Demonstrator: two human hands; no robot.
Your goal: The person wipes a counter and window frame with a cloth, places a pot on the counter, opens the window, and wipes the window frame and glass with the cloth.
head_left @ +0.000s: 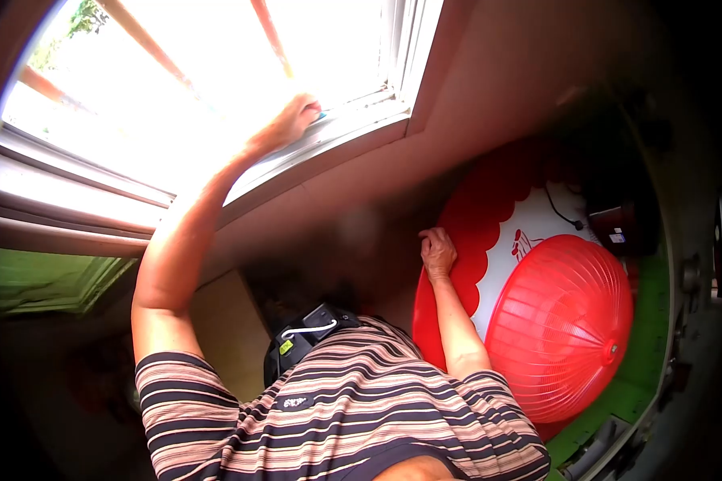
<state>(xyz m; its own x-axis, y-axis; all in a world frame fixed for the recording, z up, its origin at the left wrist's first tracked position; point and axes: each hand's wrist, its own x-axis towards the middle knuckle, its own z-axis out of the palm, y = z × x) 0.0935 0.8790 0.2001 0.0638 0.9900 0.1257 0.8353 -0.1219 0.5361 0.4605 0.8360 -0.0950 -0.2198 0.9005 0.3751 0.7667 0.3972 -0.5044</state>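
Observation:
My left hand (295, 120) is raised at the window's lower frame (337, 124), its fingers closed. A bit of something blue (322, 116) shows at the fingertips; glare and blur hide what it is. My right hand (438, 253) is lower down, at the red, scalloped edge of a large round red-and-white piece (501, 240). Its fingers are loosely bent and a little apart, and nothing shows in them. I cannot tell how firmly it rests on that edge. A ribbed, translucent red dome cover (565, 329) sits on the white part, beside my right forearm.
Bars (148, 44) cross the bright window. A dark box (611, 228) with a cable stands beyond the dome cover. A black pouch with a device (317, 329) is at my waist. Green panels (48, 280) show at lower left, and a green edge (658, 321) runs along the right.

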